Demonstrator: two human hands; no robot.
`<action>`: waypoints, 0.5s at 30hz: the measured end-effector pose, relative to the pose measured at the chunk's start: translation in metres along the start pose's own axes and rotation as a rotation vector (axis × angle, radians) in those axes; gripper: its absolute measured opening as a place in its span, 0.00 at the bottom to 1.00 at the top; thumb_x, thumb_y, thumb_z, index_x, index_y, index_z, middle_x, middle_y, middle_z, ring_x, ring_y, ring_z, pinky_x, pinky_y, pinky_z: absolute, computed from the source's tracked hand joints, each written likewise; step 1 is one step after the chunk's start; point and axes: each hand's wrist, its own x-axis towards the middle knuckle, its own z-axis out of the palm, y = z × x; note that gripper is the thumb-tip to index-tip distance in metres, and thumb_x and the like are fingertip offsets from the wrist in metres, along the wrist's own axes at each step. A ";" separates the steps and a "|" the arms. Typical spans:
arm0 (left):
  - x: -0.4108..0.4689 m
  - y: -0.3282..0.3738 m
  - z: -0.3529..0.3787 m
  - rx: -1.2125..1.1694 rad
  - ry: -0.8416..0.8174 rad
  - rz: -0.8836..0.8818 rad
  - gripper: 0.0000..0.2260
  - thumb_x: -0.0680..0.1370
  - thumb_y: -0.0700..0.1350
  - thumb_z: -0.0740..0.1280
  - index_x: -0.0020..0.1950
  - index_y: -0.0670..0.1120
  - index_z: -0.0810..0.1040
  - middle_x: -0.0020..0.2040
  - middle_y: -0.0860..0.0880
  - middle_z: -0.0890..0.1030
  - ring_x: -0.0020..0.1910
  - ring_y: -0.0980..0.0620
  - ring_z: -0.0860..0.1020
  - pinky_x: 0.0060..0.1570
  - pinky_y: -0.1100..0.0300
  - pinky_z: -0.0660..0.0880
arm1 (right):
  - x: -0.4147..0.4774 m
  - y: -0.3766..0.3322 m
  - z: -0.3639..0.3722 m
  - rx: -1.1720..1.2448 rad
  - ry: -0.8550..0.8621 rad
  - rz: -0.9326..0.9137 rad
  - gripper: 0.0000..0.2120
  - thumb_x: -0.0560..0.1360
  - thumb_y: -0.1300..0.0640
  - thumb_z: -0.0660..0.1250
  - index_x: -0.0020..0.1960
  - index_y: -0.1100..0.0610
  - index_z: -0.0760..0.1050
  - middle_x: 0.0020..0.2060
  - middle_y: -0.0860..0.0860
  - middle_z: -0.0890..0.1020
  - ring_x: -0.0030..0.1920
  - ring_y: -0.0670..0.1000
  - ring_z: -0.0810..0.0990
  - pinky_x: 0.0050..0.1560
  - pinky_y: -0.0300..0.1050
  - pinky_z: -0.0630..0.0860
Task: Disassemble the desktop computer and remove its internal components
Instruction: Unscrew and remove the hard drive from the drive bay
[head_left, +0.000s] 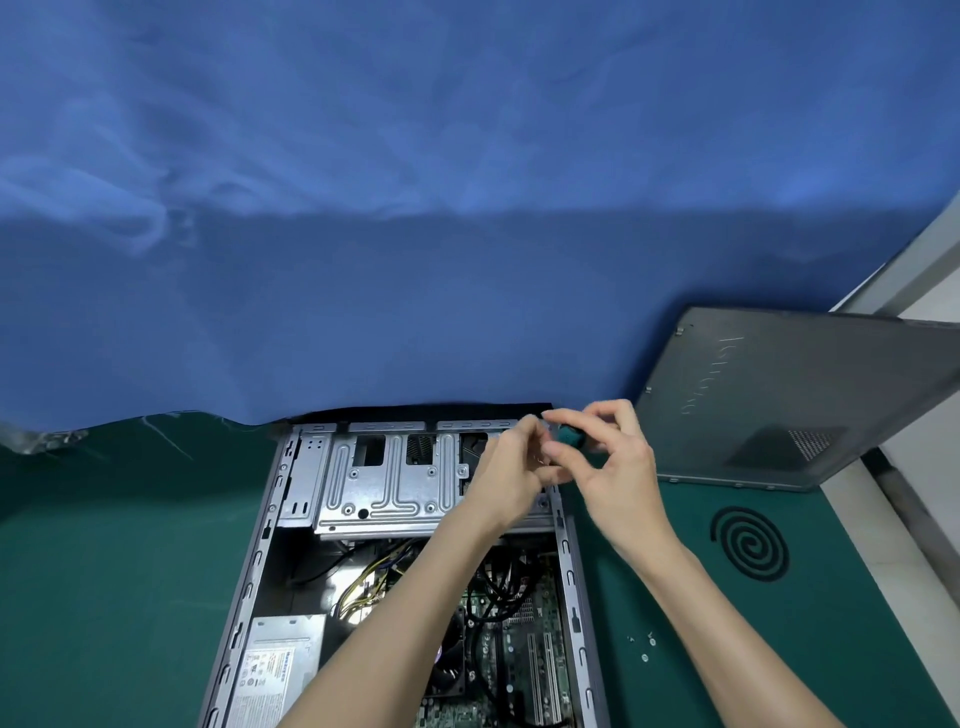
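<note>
The opened computer case (258, 551) lies flat at 6 o'clock on the green surface (104, 571), its open side up; inside it, a silver drive cage (384, 483) fills the 12 o'clock end; a grey power supply (275, 670) with a white label sits in the 7 o'clock corner; a bundle of yellow and black cables (363, 587) runs through the middle; the motherboard (519, 649) lies along the 4 o'clock side, with a dark fan (447, 670) on it, partly hidden under the left forearm. Both hands meet over the case's 1 o'clock corner; the right hand (618, 467) pinches the green handle of a small screwdriver (569, 439) between thumb and forefinger, the other fingers spread apart; the left hand (506, 473) has its fingers bunched at the tool's front end, too blurred to tell what they grip. The grey side panel (769, 395) rests at 2 o'clock, apart from the case; a few small screws (644, 657) lie on the surface at 4 o'clock, near a black spiral mark (750, 543); a blue cloth (467, 208) hangs behind, covering the upper half; a pale floor strip shows at the right edge.
</note>
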 end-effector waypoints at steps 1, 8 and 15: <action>0.000 0.000 0.000 -0.021 -0.037 0.007 0.11 0.71 0.35 0.72 0.49 0.43 0.74 0.42 0.43 0.79 0.40 0.46 0.77 0.51 0.46 0.78 | 0.000 0.000 0.000 0.009 0.017 0.005 0.16 0.71 0.65 0.73 0.54 0.48 0.82 0.47 0.49 0.74 0.51 0.49 0.76 0.56 0.41 0.73; 0.000 0.000 0.003 0.023 -0.011 -0.035 0.11 0.71 0.36 0.70 0.52 0.38 0.76 0.47 0.38 0.81 0.45 0.43 0.78 0.52 0.43 0.77 | -0.002 0.000 -0.001 0.063 -0.037 0.013 0.15 0.71 0.68 0.71 0.53 0.53 0.82 0.52 0.47 0.79 0.55 0.47 0.78 0.60 0.41 0.73; -0.004 0.001 0.001 -0.076 -0.120 -0.020 0.13 0.74 0.28 0.65 0.57 0.36 0.77 0.53 0.39 0.81 0.53 0.45 0.79 0.59 0.47 0.75 | -0.003 0.002 -0.006 0.144 -0.032 0.051 0.21 0.72 0.73 0.66 0.56 0.51 0.80 0.50 0.47 0.83 0.53 0.46 0.80 0.60 0.46 0.75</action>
